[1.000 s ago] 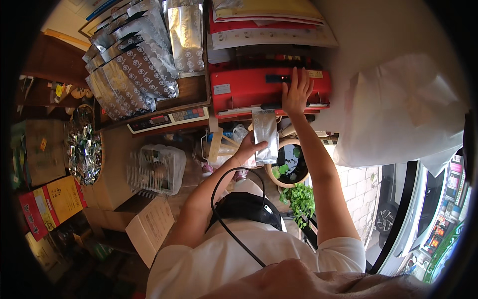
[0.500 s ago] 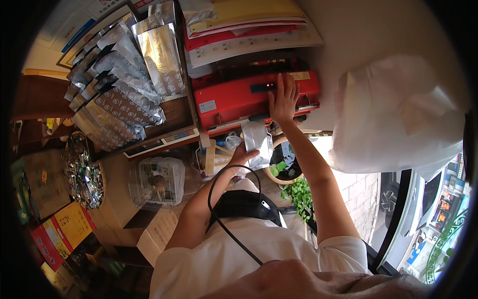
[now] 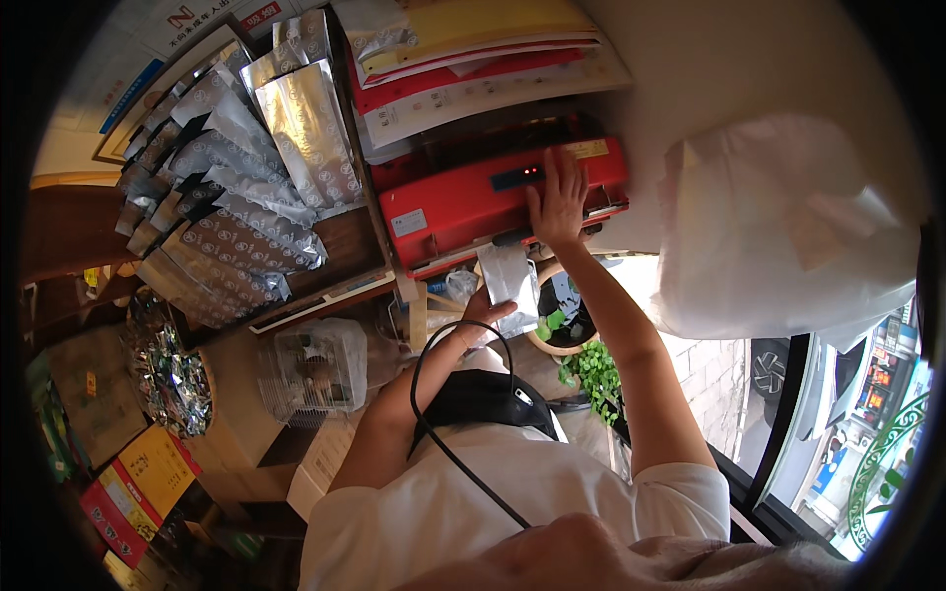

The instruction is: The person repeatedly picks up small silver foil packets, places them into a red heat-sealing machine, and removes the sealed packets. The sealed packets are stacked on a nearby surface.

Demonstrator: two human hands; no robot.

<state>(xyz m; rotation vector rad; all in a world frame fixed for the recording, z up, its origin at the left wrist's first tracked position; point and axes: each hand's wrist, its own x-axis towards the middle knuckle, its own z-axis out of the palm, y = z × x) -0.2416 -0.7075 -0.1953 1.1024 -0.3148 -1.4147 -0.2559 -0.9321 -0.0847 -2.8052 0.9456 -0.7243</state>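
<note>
A red bag-sealing machine [image 3: 448,205] with a small lit display stands in front of me. My right hand [image 3: 560,202] lies on top of it, right of the display, with the fingers stretched out. Below the machine's front edge my left hand [image 3: 485,311] grips a silver foil bag [image 3: 512,288] from its left side, thumb across the front. The bag hangs down, and its upper end meets the machine's front edge; whether that end reaches inside is hidden.
Left of the machine, a wooden tray [image 3: 347,278] holds several patterned foil bags [image 3: 307,133]. Papers and folders [image 3: 483,64] are stacked behind. A large white plastic bag [image 3: 778,236] is at the right. Below are a potted plant [image 3: 594,372], a wire cage [image 3: 315,369] and a basket of small packets [image 3: 172,369].
The whole view has shifted slightly. Both hands keep their places: the right on the machine, the left on the foil bag.
</note>
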